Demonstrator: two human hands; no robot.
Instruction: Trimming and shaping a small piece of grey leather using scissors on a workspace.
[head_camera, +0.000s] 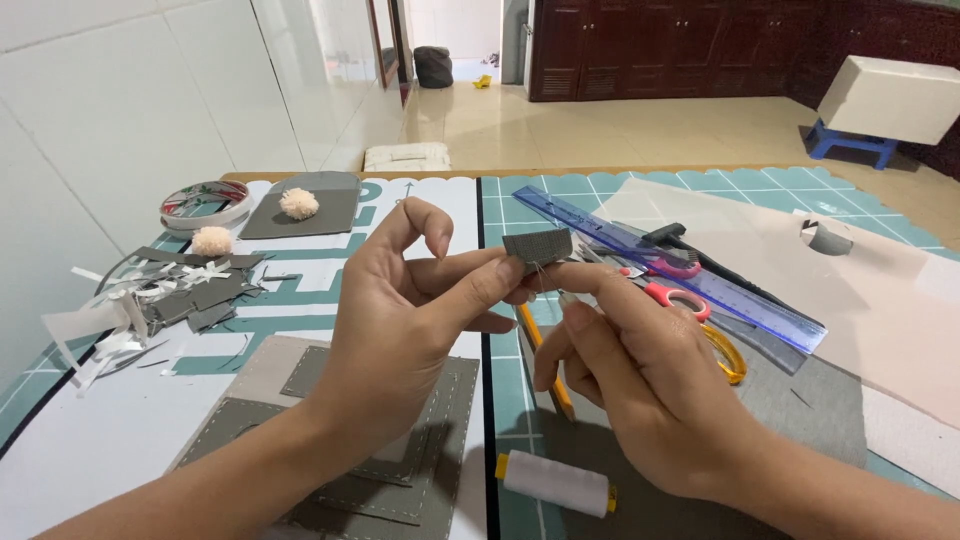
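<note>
Grey felt scrap (537, 246) sits pinched in my left hand (415, 320) above the bench (100, 440) while my right hand (640, 370) grips a threaded needle at its edge, stitched grey panels (400, 470) lying finished below, white thread spool (555, 483) nearby.

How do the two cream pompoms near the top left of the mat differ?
The farther pompom sits on a grey felt piece, while the nearer pompom lies just off it, beside the grey and white scrap pile. The nearer one is closer to the tape roll. Both are cream, fluffy, round, similar in size, and lie apart from the left hand and right hand.
</note>
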